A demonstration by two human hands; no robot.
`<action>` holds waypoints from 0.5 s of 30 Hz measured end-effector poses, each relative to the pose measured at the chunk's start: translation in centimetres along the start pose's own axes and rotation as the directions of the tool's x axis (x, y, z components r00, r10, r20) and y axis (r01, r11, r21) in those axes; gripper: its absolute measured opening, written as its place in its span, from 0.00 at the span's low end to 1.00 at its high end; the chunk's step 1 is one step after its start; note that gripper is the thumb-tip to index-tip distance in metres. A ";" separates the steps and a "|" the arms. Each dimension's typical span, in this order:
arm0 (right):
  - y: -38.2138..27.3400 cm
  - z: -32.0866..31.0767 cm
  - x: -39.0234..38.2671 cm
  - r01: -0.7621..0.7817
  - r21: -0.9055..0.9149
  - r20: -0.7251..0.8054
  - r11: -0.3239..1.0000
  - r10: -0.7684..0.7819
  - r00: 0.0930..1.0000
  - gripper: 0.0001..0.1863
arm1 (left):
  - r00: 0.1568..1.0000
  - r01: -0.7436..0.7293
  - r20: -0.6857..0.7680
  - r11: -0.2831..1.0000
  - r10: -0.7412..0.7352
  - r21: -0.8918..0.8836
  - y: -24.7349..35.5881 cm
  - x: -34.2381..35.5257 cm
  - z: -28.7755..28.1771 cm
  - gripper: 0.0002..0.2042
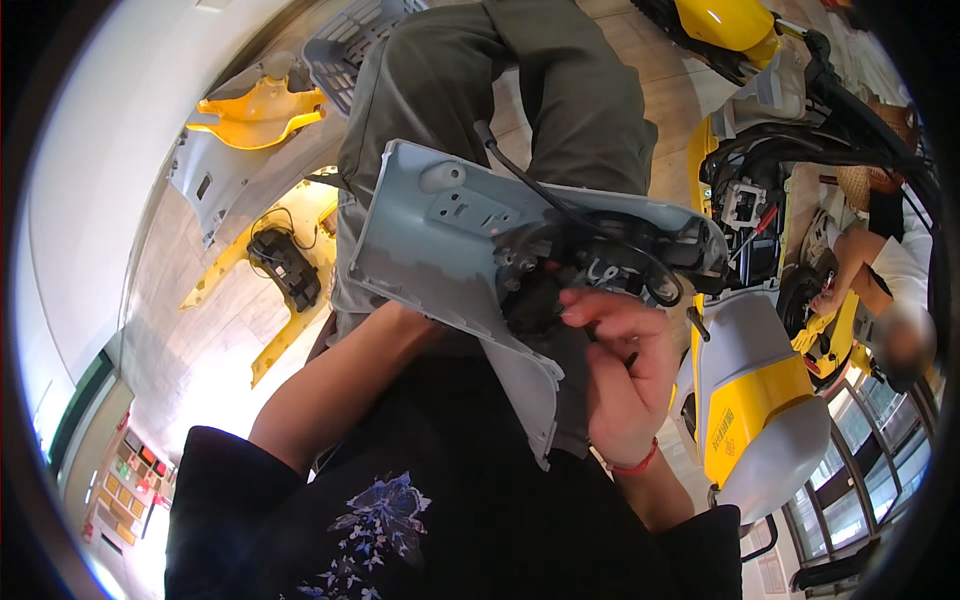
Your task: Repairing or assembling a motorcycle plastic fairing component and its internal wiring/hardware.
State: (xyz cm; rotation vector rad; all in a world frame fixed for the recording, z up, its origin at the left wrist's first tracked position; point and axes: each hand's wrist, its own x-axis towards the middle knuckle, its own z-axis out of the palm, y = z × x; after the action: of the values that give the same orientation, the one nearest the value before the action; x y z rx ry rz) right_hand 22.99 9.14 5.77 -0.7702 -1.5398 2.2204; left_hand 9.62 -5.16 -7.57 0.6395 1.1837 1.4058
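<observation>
- A partly stripped yellow-and-grey scooter [780,400], the landmark, is seen on the wooden floor [225,350].
- A red-handled screwdriver [768,216] is seen at the scooter's opened body.
- A co-worker [850,255] is seen just right of the scooter.
- Barred windows [870,440] are shown at the scooter's right.
- Well left of the scooter, a grey slotted crate [325,45], a curved yellow panel [255,115], a grey panel [225,178] and a black box-shaped unit [285,268] can be seen.

grey panel [412,238] tilted, inner side showing
</observation>
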 end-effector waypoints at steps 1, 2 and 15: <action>0.1 0.3 0.0 0.000 0.000 0.000 1.000 0.000 1.000 0.17 | 1.000 0.017 -0.015 0.997 -0.016 0.080 0.0 -0.2 -0.1 0.20; 0.1 0.6 0.0 -0.060 -0.032 -0.041 0.998 0.058 0.997 0.18 | 0.999 0.036 -0.030 0.987 -0.031 0.158 0.0 -0.4 -0.2 0.20; -1.4 -0.2 -0.6 -0.398 -0.303 -0.229 0.866 0.339 0.913 0.08 | 0.999 0.033 -0.008 0.993 -0.032 0.118 2.0 -0.5 0.6 0.24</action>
State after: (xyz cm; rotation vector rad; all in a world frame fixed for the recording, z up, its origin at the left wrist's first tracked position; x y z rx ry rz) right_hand 23.52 9.47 7.20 -1.4317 -1.8437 2.0768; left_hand 9.42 -5.15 -5.46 0.6953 1.2836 1.3185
